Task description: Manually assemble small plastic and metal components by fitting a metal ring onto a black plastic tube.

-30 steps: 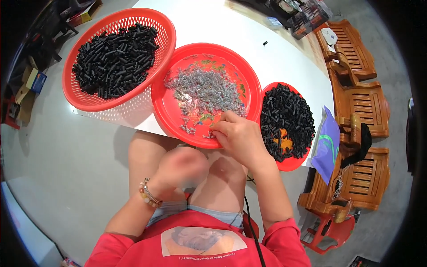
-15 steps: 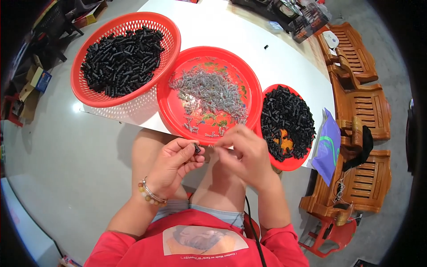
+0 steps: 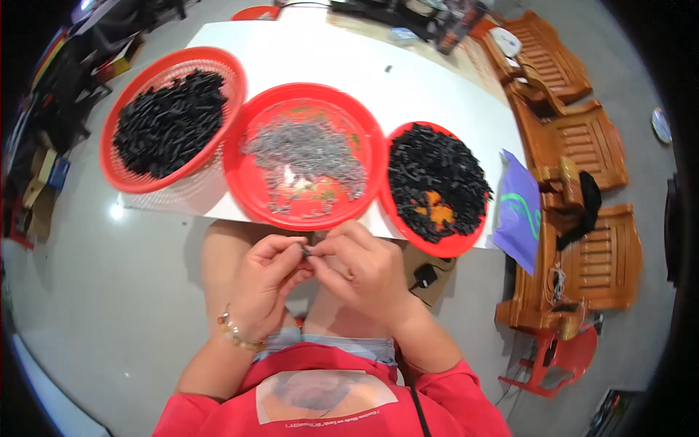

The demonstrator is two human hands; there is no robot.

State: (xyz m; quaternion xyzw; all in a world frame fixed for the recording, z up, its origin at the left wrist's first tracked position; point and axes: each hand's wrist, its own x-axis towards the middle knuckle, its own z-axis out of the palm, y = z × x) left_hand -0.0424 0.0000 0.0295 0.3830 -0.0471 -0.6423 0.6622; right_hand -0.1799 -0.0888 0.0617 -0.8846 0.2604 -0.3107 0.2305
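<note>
Over my lap, my left hand (image 3: 271, 273) is closed in a pinch on a small black plastic piece (image 3: 305, 252). My right hand (image 3: 360, 266) meets it there, thumb and forefinger pressed together at the end of the piece. A small metal spring showed at those right fingertips a moment ago; blur and the fingers now mostly hide it. Just beyond my hands, a round red tray (image 3: 234, 186) holds a heap of silvery springs (image 3: 309, 149). To its left, a red mesh basket (image 3: 109, 160) is full of black plastic pieces (image 3: 171, 120). More black pieces (image 3: 437, 164) fill a smaller red tray (image 3: 397, 215) on the right.
All three containers are on a white table (image 3: 320, 51), whose near edge lies just past my knees. A purple bag (image 3: 518, 211) lies at its right edge. Wooden chairs (image 3: 582, 146) line the right side. A black adapter (image 3: 424, 274) rests on cardboard below the table.
My right hand has moved left and brought its fingertips against the black piece in my left hand. The whole view has shifted and tilted with my head.
</note>
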